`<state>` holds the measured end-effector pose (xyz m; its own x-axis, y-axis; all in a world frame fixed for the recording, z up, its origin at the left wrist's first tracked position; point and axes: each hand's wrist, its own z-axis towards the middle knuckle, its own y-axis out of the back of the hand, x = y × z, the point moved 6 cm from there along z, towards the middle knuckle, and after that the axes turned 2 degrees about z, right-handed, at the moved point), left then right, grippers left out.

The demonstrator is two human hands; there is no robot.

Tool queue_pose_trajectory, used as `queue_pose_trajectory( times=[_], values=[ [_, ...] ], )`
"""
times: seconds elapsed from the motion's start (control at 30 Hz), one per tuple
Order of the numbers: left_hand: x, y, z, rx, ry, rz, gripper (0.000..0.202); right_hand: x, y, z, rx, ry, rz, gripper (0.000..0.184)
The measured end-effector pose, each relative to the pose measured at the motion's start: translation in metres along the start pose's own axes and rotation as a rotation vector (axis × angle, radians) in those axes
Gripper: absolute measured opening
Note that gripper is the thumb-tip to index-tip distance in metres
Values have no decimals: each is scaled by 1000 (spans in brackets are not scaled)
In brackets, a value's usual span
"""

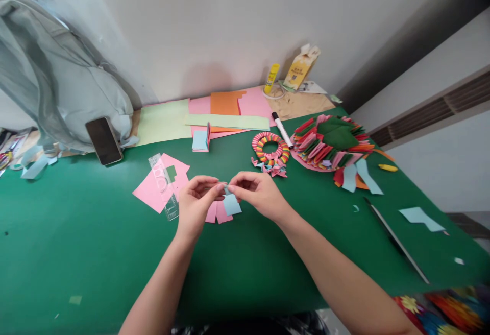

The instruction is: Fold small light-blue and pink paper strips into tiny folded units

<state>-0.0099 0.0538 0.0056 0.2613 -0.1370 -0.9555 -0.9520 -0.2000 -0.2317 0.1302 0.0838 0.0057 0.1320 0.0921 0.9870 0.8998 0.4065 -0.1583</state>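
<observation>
Above the middle of the table, my left hand [197, 202] and my right hand [257, 192] meet with fingers pinched on a small light blue piece of paper [226, 190]. Just below them lie a light blue paper square [232, 205] and small pink paper pieces [223, 213], partly hidden by my fingers. To the left of my left hand, a clear plastic stencil ruler [160, 176] rests across a pink paper sheet [147, 192], with a bit of green paper on it.
Behind my hands are a stack of small paper squares [199, 141], a folded-paper ring [269, 159], a marker [282, 129] and a large layered paper piece [339, 141]. A glue stick [272, 78] and carton [301, 68] stand by the wall. A phone [104, 141] leans left; a long blade-like tool [398, 240] lies right.
</observation>
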Motion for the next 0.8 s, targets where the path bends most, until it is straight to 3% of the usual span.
queue_pose_trajectory(
  times=[0.33,0.63,0.8],
  values=[
    [-3,1,-2,-24,-65,57,29,13,-4,-4,-76,172,-227,16],
    [-3,-2,-4,-18,-87,93,28,0,-3,-2,-82,84,-79,25],
    [-2,-2,-3,43,-50,15,30,1,-1,-1,-73,63,-56,30]
  ],
)
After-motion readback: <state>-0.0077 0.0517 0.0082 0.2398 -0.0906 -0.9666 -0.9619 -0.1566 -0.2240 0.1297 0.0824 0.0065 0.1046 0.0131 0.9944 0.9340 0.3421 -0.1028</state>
